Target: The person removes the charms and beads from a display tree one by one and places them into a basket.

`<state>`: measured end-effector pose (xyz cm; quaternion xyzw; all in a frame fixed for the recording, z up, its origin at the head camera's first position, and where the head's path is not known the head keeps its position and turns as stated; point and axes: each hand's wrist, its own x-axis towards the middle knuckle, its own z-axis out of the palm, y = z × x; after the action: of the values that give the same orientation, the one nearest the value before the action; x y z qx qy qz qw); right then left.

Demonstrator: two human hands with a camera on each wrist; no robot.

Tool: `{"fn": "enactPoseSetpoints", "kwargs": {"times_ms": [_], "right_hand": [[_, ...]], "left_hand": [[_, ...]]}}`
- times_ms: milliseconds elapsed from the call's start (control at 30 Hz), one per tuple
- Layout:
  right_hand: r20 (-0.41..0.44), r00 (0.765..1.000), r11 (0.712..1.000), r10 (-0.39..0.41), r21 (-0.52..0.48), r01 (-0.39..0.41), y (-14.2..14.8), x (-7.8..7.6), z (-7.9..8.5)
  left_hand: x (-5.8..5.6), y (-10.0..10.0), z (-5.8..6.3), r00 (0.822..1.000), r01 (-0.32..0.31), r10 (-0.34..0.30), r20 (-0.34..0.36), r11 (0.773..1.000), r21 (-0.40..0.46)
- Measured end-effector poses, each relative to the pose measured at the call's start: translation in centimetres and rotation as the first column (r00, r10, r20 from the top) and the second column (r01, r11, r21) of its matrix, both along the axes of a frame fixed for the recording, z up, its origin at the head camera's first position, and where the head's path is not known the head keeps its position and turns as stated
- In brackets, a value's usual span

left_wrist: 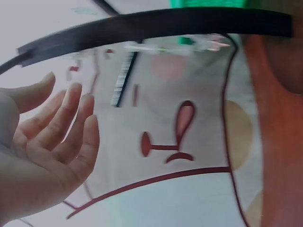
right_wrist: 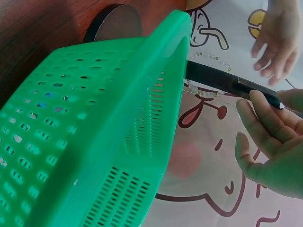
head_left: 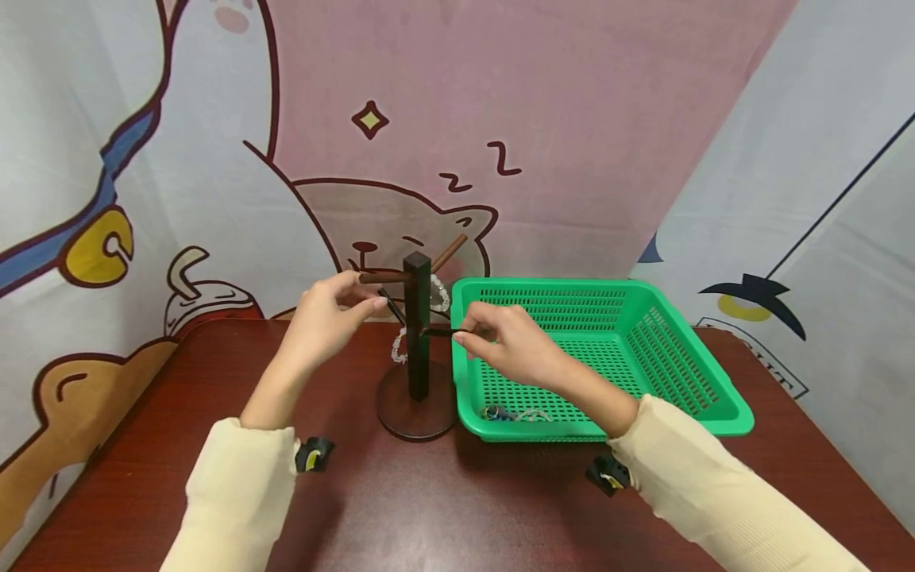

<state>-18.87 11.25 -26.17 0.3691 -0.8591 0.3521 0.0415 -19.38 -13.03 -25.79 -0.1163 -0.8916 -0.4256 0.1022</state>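
A dark wooden stand [head_left: 418, 342] with a round base [head_left: 417, 409] rises in the middle of the table, with pegs at several angles. My right hand [head_left: 518, 347] pinches the dark peg [right_wrist: 258, 92] on its right side between thumb and fingers. On the other side, my left hand [head_left: 322, 318] is beside the left pegs; in the left wrist view its fingers [left_wrist: 71, 118] are loosely bent, with nothing in them and apart from the stand. One clear beaded bracelet [head_left: 399, 347] hangs from the lower left peg, another bracelet [head_left: 439, 295] behind the post.
To the right of the stand sits a green plastic basket [head_left: 725, 393]. A pale beaded bracelet [head_left: 534, 415] and a darker blue beaded item [head_left: 496, 412] lie at its front left. A patterned cloth [head_left: 572, 119] hangs behind the reddish-brown table [head_left: 400, 508].
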Motion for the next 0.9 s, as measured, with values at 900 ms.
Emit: {"fn": "enactPoseSetpoints", "kwargs": {"times_ms": [900], "right_hand": [[0.003,1.000,1.000,0.002,-0.016,-0.002,-0.1,0.0,-0.3]], "left_hand": [[4.5,1.3,3.6,0.925,-0.098,0.097,-0.366,0.995,0.017]]}}
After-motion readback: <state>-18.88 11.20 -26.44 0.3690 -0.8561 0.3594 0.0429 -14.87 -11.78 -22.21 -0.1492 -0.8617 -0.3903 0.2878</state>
